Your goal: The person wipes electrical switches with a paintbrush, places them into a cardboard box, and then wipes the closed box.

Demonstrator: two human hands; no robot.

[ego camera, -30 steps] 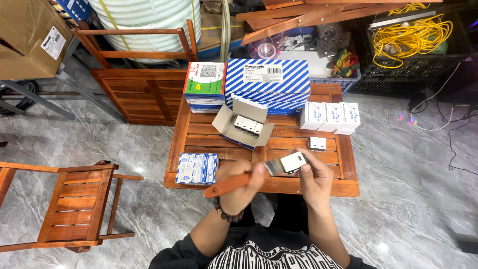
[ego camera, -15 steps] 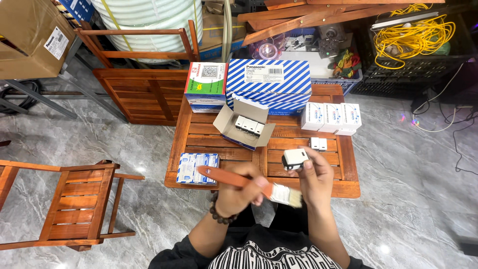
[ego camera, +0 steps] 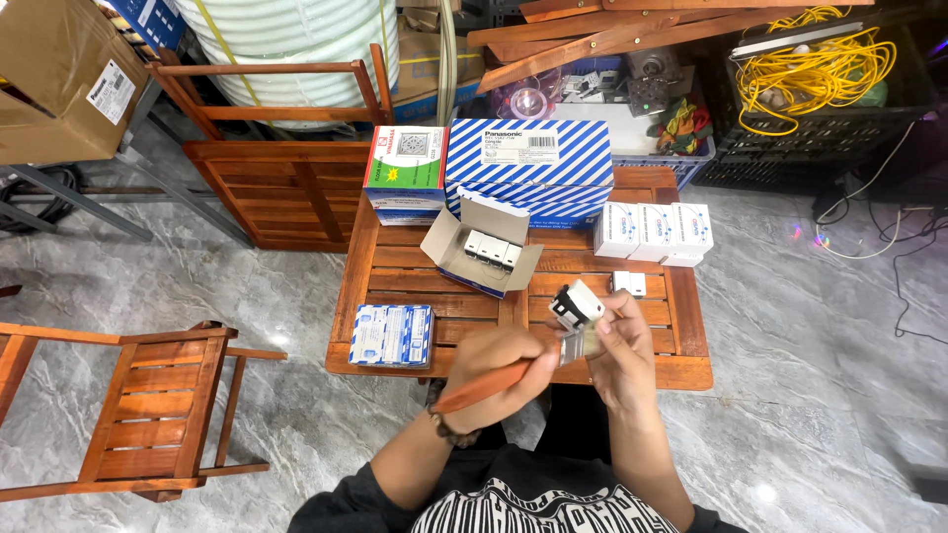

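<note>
The left hand (ego camera: 509,363) is closed around the orange wooden handle of a flat paintbrush (ego camera: 494,383), whose pale bristles touch the small white-and-black switch module (ego camera: 576,304) pinched upright in the fingertips of the right hand (ego camera: 620,350), over the near edge of the slatted wooden table (ego camera: 681,370). Since the module is held only by its lower end, a firm stroke could likely flick it loose onto the marble floor (ego camera: 810,434), and the brush's long handle might swing toward the flat blue-and-white packet (ego camera: 392,335) at the left.

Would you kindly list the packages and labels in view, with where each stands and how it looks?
Striped carton: table's far edge, large, blue-and-white.
Green-and-red box: left of it.
Open box: table centre, white, flaps open.
Three small white boxes: far right, in a row.
Wrapped pack: near left, blue-white.
Cardboard box: top left, brown, white label.
</note>
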